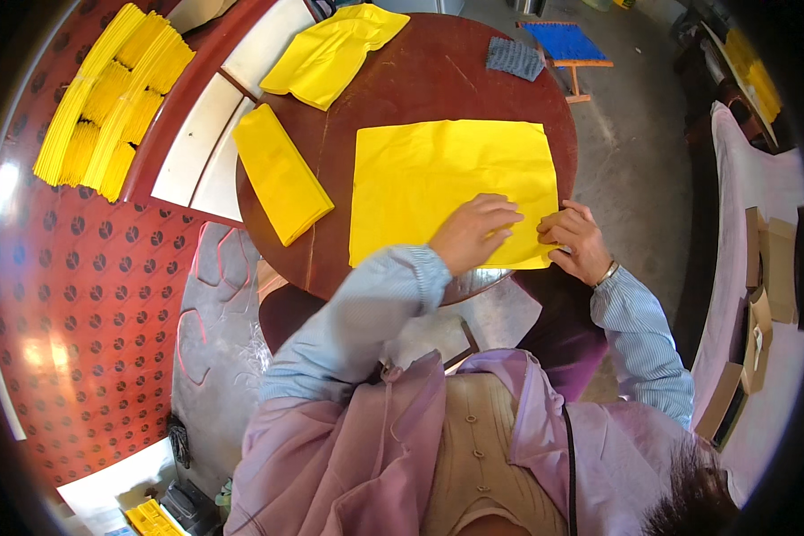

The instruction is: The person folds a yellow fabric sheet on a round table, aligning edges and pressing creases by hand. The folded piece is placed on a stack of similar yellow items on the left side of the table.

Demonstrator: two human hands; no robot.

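The yellow sheet [438,165] lies spread nearly flat on the near right part of the round table [447,76], with no fold across its middle, so work on this piece looks barely begun. A narrow folded yellow bundle [281,174] at the table's left edge and the stacks of folded yellow pieces [112,107] farther left appear done. A crumpled yellow piece [335,55] on the far left of the table seems left to do, though its state is hard to judge.

The left hand [478,232] reaches in from the near left, palm down over the sheet's near right part, its fingers extended and slightly bent; contact is unclear. The right hand [581,243] comes from the near right, wrist bent inward, its fingers curled at the sheet's near right corner; whether they pinch the edge or only touch it, I cannot tell.
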